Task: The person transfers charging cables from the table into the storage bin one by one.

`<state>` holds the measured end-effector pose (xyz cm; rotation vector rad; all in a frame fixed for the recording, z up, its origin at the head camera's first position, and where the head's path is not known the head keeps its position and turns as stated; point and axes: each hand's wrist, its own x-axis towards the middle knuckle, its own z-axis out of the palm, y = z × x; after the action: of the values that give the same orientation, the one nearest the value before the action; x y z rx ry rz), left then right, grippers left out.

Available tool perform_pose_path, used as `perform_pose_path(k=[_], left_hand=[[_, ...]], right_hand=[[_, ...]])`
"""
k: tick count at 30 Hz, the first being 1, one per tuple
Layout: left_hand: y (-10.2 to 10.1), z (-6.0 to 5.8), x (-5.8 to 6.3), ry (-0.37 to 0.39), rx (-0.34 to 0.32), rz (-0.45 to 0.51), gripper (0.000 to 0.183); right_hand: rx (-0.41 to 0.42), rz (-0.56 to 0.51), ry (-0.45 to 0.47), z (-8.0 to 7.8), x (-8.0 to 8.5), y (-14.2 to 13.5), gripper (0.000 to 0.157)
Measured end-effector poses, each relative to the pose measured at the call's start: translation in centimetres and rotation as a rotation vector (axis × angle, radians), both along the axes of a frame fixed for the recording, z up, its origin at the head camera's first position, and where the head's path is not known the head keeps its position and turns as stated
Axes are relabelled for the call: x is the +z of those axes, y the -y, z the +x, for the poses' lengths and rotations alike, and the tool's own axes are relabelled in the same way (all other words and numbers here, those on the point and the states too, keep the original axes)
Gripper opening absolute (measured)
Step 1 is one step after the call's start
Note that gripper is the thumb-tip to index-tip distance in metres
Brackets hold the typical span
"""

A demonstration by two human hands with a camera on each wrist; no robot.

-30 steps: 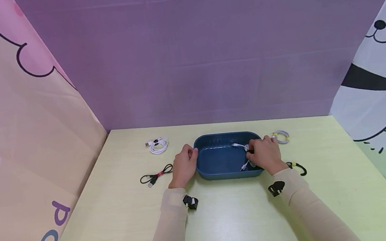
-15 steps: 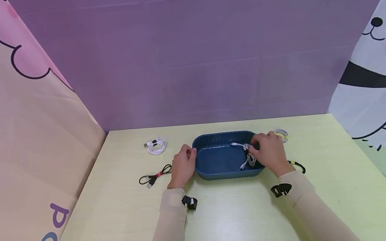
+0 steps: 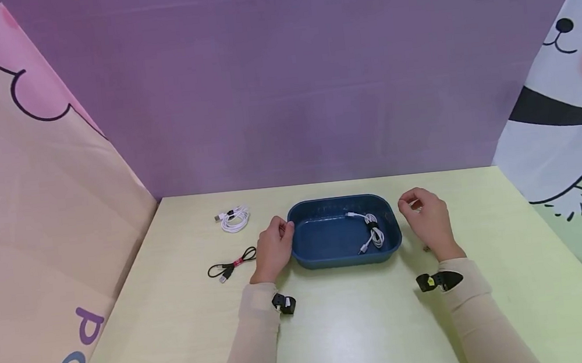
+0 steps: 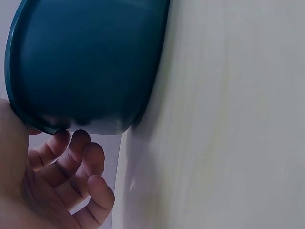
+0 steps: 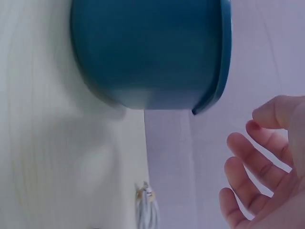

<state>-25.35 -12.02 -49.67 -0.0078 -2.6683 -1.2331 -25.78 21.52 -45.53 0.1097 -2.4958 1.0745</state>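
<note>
Two forearms in beige long sleeves (image 3: 249,349) extend from the near edge over a pale wood-grain table (image 3: 346,322), each bearing a black wrist-worn device (image 3: 284,303) at the cuff. Near left, a thin black cable (image 3: 233,264), folded and bound with a red tie, lies beside the left hand (image 3: 272,250). That hand stands at the left end of a dark-blue, round-cornered rectangular tray (image 3: 323,240), thumb and index finger pinching its rim, the other fingers curled outside its wall. The right hand (image 3: 431,223) is raised off the tray's right end, apart from it and released, fingers loosely bent, thumb near the index finger. Between the hands, the tray contains a white cable bundle (image 3: 373,232) with a black tie, resting in its right part. Far left lies a round white coiled cable (image 3: 235,219) with a black band. At right, a pale coiled cable (image 5: 147,212), blurred in the right wrist view, is largely blocked by the right hand in the head view. Beyond the table's far edge hangs a purple cloth backdrop (image 3: 282,89), flanked by cartoon-printed panels (image 3: 50,199).
</note>
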Motion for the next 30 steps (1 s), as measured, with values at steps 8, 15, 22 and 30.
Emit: perform_pose_path(k=[8,15,22,30], left_hand=[[0.2,0.0,0.1,0.009,0.018,0.005,0.023],[0.1,-0.2,0.1,0.012,0.001,-0.002,0.024],[0.1,-0.2,0.2,0.006,0.001,-0.009,0.024],[0.1,-0.2,0.0,0.010,-0.003,-0.005,0.024]], right_hand=[[-0.075,-0.063,0.129,-1.1,-0.9,-1.5,0.020],[-0.093,-0.089,0.289,-1.9,-1.0,-3.2,0.035],[-0.038,-0.031,0.377,-2.4,-1.5,-4.2,0.046],[0.023,0.052,0.413,-2.7,-1.8,-4.7,0.053]])
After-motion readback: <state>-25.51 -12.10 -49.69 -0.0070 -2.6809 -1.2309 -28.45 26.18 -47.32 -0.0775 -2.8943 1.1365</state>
